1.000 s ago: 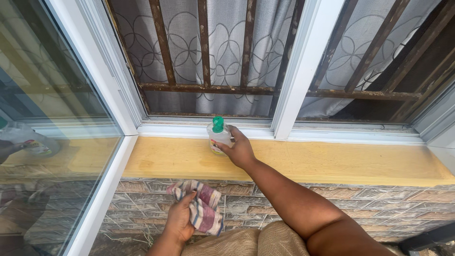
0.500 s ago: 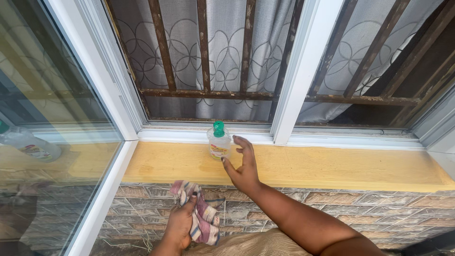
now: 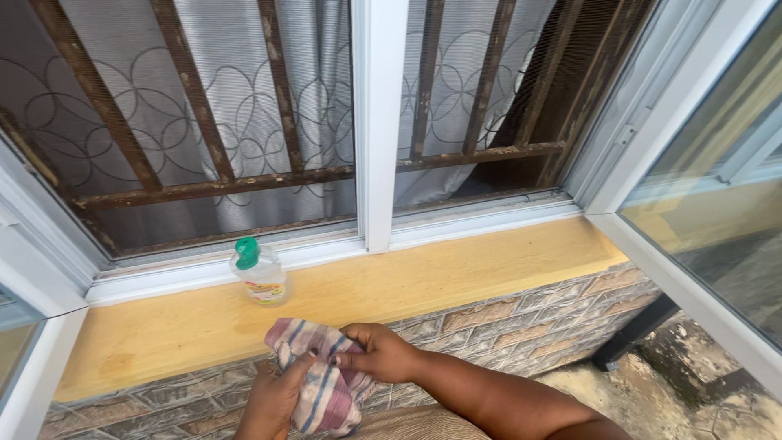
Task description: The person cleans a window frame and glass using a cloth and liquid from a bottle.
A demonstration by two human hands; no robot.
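Both hands are on one thing: a striped cloth (image 3: pixel 322 383), pink, white and blue-grey, bunched low in the middle of the view. Right hand (image 3: pixel 381 354) grasps the cloth's upper right edge, fingers curled over it, thumb side pinching a fold. Left hand (image 3: pixel 273 399) comes up from below and grips the left side, fingertips dug into the fabric. Neither hand is free.

Cloth hangs in the air in front of the brick-patterned wall (image 3: pixel 529 314), just below the front edge of the yellow sill (image 3: pixel 456 273); whether it brushes the sill edge, cannot tell.

Handling, as a judgement: soft, limp, light, no fragility. It folds and droops wherever unsupported, so a pinch at an edge or a full fistful of the bunch both work. Looks like woven fabric with grip, not slippery; wet or dry cannot be told.

Outward: small clear plastic bottle (image 3: pixel 259 275) with a green cap stands upright on the sill, untouched, near the cloth but apart, up and left of the hands. Likely light, smooth-sided, easy to tip; best held around the body.

Behind it: white window frame (image 3: pixel 379 122), rusty bars (image 3: pixel 204 189), patterned grey curtain (image 3: pixel 244 98). Glass pane (image 3: pixel 717 204) stands open at right.
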